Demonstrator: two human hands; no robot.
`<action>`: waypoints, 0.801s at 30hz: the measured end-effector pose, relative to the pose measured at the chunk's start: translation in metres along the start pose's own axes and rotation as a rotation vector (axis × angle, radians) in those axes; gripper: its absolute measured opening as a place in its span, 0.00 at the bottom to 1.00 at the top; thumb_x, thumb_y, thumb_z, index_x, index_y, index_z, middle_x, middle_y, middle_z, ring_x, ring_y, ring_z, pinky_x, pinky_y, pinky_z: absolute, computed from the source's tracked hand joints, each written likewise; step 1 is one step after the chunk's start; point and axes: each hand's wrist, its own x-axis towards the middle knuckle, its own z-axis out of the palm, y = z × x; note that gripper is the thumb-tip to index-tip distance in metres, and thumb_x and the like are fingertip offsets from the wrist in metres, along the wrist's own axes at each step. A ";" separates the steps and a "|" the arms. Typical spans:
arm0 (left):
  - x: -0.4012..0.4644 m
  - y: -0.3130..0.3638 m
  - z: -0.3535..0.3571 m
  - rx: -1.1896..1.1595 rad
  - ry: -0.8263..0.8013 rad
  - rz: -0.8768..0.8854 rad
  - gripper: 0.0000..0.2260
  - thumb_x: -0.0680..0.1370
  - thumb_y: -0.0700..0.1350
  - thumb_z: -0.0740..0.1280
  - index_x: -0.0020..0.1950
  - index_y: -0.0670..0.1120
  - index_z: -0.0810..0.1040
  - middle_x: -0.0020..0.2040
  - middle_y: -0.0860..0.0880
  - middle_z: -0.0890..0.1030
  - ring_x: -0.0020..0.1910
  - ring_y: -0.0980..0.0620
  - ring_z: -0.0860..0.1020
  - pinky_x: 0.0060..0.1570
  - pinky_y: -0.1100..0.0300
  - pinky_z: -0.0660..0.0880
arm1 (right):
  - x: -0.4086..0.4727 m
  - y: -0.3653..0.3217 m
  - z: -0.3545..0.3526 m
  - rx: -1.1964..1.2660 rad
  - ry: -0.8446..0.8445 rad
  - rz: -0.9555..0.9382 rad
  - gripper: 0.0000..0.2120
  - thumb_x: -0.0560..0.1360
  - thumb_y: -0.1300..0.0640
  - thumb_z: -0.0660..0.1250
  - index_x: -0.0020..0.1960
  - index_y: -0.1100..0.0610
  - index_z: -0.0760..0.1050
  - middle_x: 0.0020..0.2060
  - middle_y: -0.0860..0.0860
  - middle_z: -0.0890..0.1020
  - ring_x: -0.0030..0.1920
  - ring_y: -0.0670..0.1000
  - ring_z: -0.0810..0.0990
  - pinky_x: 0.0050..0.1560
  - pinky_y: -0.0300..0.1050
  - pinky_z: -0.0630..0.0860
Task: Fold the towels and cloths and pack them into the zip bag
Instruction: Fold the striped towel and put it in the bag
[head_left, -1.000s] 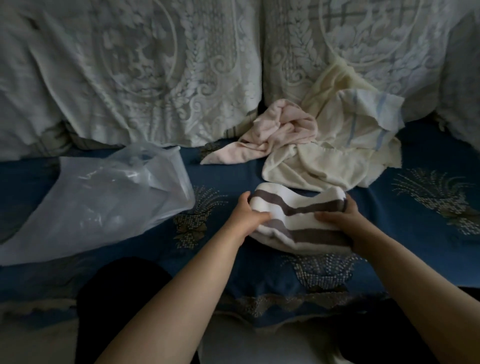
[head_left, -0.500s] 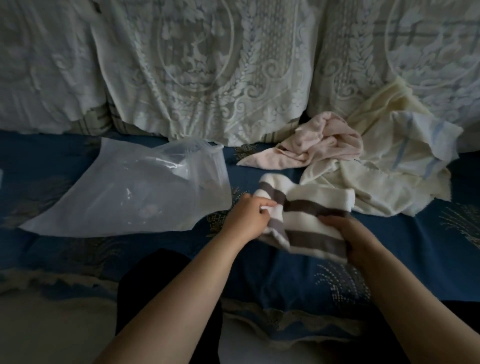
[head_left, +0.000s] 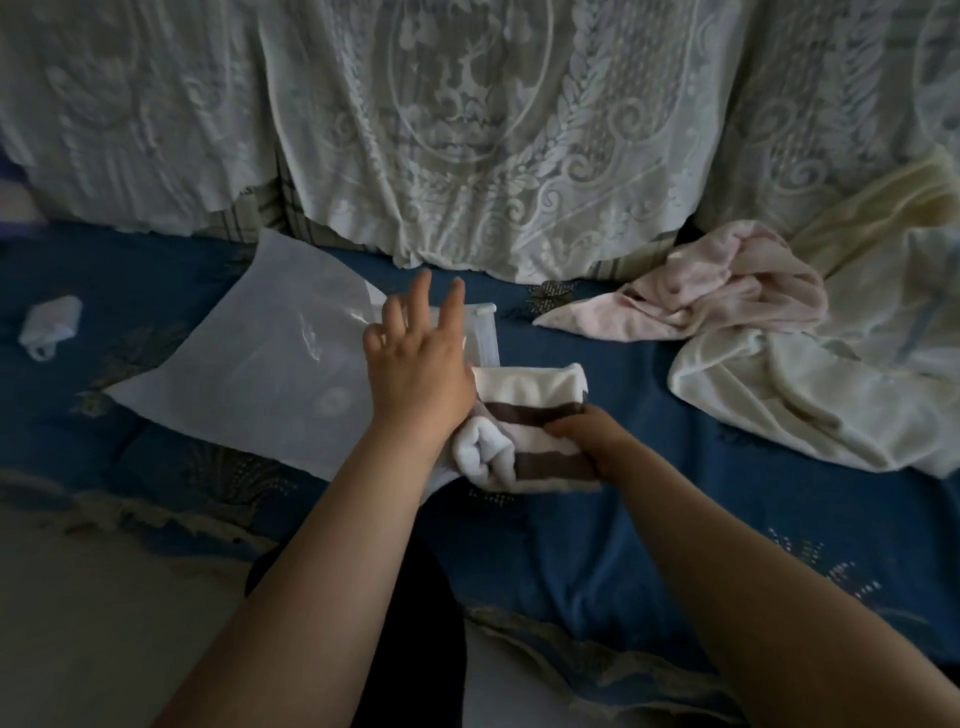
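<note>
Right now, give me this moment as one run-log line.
left hand: open, reaching over zip bag mouth | right hand: gripping folded striped towel | pink cloth, cream towel: unfolded

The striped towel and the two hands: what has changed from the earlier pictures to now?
The left hand let go of the folded striped towel and moved, fingers spread, to the mouth of the zip bag. The right hand alone grips the towel now and has brought it next to the bag's opening. The pink cloth and cream towel remain unfolded in their pile.
</note>
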 end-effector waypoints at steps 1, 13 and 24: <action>-0.002 -0.002 0.008 0.004 -0.046 -0.031 0.35 0.74 0.45 0.65 0.76 0.52 0.50 0.76 0.46 0.53 0.71 0.42 0.58 0.63 0.47 0.62 | 0.001 0.003 0.000 0.023 0.011 -0.013 0.21 0.72 0.69 0.65 0.65 0.65 0.70 0.49 0.60 0.79 0.42 0.55 0.78 0.41 0.46 0.76; -0.004 -0.016 0.029 -0.037 -0.194 -0.158 0.27 0.75 0.43 0.61 0.72 0.44 0.57 0.64 0.40 0.68 0.61 0.40 0.68 0.47 0.51 0.69 | 0.011 -0.022 0.001 0.024 0.079 -0.235 0.17 0.72 0.70 0.65 0.59 0.60 0.74 0.50 0.60 0.80 0.50 0.59 0.79 0.50 0.52 0.76; -0.002 -0.046 0.027 0.000 -0.159 -0.099 0.10 0.77 0.44 0.55 0.49 0.42 0.74 0.50 0.41 0.78 0.50 0.40 0.75 0.44 0.53 0.68 | 0.008 -0.030 0.028 0.379 -0.035 -0.141 0.09 0.73 0.73 0.62 0.50 0.65 0.76 0.36 0.60 0.79 0.33 0.55 0.79 0.35 0.46 0.78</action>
